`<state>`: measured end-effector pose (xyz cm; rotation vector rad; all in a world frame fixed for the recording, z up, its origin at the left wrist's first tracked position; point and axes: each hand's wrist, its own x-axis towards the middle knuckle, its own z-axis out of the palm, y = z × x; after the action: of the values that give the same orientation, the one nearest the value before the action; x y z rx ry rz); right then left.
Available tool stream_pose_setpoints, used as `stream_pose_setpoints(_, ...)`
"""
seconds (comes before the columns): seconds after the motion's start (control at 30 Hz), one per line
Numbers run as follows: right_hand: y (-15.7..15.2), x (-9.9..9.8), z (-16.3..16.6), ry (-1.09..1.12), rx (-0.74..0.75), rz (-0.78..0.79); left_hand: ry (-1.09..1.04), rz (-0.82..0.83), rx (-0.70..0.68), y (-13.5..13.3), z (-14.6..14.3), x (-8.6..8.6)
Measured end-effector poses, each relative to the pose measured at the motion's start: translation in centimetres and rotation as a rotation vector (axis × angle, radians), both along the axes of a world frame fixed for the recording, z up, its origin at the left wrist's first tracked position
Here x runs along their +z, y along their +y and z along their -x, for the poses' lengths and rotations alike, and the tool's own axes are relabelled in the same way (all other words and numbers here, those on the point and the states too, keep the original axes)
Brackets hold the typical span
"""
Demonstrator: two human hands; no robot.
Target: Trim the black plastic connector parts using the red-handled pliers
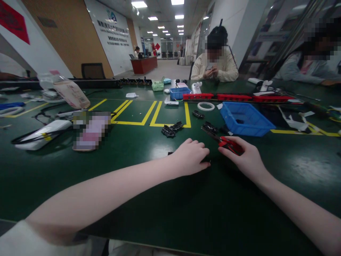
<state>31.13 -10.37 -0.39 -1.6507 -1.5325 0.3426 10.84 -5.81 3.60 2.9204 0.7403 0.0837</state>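
Observation:
My right hand (246,156) is closed round the red handles of a pair of pliers (231,145). Their dark jaws point away to the left, close to a small black plastic part (209,127). Left of the pliers, my left hand (191,156) is held low over the table, its fingers loosely bent and the thumb apart from them. I see nothing held in it, though its palm side is hidden. A bit of something black (170,153) shows behind its wrist. Farther off lie more black parts, among them a ribbed one (168,131) and a single one (198,114).
A blue bin (246,121) stands beyond my right hand, near a white ring (206,106). Red strips (234,97) cross the table behind it. To the left are a phone (92,132), a white device (44,134) and a tilted bottle (71,93). A person (214,65) sits opposite.

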Motion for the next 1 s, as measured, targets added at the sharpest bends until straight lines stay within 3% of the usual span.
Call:
stream_pose_setpoints(0.13,0.5,-0.2,-0.2,0.117,0.024,0.043,0.095,0.047,0.007,-0.1,-3.1,-0.3)
stream_pose_setpoints(0.27,0.7,-0.2,-0.1,0.17,0.058,0.068,0.068,0.155,0.012,0.1,-3.9,-0.7)
stream_pose_setpoints(0.37,0.6,-0.2,-0.1,0.199,0.084,0.082,0.108,0.185,-0.011,0.0,-3.8,-0.1)
stream_pose_setpoints(0.47,0.6,-0.1,-0.2,0.254,0.089,0.107,0.027,0.233,-0.016,0.1,-2.2,1.1)
stream_pose_setpoints(0.57,0.7,0.1,0.0,0.321,0.057,0.136,-0.234,0.423,0.06,0.5,1.4,1.7)
stream_pose_setpoints(0.73,0.8,0.4,0.3,0.316,0.032,0.166,-0.573,0.485,0.161,1.1,6.7,0.1)
stream_pose_setpoints(0.87,0.9,0.3,0.2,0.31,0.029,0.174,-0.613,0.471,0.134,1.0,7.2,-1.6)
stream_pose_setpoints(1.0,0.9,0.2,0.0,0.302,0.027,0.193,-0.56,0.477,0.106,1.0,6.6,-2.3)
